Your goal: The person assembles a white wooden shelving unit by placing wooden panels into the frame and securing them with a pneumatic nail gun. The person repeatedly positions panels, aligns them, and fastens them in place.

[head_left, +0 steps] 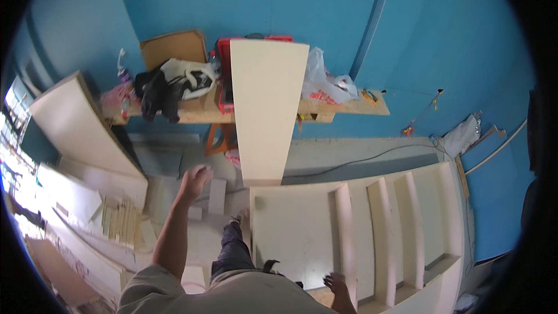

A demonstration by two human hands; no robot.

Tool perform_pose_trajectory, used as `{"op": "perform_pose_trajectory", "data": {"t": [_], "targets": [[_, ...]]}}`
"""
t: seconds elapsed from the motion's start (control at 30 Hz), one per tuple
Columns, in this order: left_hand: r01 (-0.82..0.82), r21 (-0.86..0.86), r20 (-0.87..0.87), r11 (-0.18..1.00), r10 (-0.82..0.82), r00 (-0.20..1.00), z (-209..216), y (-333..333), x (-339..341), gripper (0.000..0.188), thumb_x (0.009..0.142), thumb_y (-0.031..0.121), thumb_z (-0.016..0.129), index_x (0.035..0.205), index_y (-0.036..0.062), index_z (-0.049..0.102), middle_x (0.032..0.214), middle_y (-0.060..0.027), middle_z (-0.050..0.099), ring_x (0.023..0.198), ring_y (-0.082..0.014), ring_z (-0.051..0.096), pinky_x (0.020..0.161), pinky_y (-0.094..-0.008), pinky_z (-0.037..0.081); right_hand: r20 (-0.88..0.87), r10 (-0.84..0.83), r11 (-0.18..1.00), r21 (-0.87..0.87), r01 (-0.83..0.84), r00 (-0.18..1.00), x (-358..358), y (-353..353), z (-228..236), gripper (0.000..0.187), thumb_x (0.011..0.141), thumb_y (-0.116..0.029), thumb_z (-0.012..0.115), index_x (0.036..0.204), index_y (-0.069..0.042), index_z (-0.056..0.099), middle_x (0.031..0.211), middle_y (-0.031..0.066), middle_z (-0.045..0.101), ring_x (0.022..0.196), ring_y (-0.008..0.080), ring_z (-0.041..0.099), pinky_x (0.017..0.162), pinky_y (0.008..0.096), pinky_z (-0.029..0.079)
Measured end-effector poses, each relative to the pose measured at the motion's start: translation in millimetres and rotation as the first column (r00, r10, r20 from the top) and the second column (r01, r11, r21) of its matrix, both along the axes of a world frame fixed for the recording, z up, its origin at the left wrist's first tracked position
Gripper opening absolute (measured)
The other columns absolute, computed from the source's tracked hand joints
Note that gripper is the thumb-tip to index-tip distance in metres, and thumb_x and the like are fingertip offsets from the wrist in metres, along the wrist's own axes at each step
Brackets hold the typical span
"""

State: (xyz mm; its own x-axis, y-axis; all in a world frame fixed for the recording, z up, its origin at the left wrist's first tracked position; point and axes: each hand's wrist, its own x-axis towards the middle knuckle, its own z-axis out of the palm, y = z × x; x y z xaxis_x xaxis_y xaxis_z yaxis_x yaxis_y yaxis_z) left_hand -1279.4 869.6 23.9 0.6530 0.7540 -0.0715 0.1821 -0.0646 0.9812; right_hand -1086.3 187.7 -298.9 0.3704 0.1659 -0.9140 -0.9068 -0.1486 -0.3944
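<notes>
One left hand (197,179) half-open, right hand (335,283) spread, near cabinet frame (347,229)

A person's bare left arm (173,234) stretches forward from a short sleeve, the left hand (196,181) well ahead of the body, its finger pose too blurred to read. The right hand (335,283) hangs low beside the torso (250,293), fingers parted, while one leg (231,245) steps out in front.
</notes>
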Motion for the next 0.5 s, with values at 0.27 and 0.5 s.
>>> {"op": "perform_pose_trajectory", "data": {"t": [0.27, 0.5], "targets": [[-0.132, 0.654, 0.099, 0.745, 0.088, 0.991, 25.7, 266.5, 291.9, 0.057, 0.096, 0.027, 0.053, 0.143, 0.0014, 0.036, 0.147, -0.021, 0.037, 0.136, -0.0361, 0.035, 0.114, -0.0435, 0.026, 0.094, -0.355, 0.889, -0.274, 0.367, 0.93, -180.3, 37.1, 20.9, 0.004, 0.086, -0.009, 0.054, 0.089, -0.009, 0.054, 0.068, 0.0077, 0.053, 0.056, 0.022, 0.053, 0.05, 0.0383, 0.048], [-0.104, 0.049, 0.377, 0.993, 0.078, 0.923, -5.2, 310.1, 309.2, 0.062, 0.102, 0.041, 0.039, 0.131, -0.013, 0.043, 0.132, -0.0228, 0.05, 0.115, -0.0299, 0.052, 0.1, -0.038, 0.041, 0.19, -0.251, 0.915, -0.275, 0.297, 0.949, -173.4, 208.4, 142.6, 0.017, 0.088, -0.017, 0.058, 0.087, -0.001, 0.065, 0.074, 0.0115, 0.065, 0.066, 0.0222, 0.064, 0.056, 0.034, 0.051]]}}
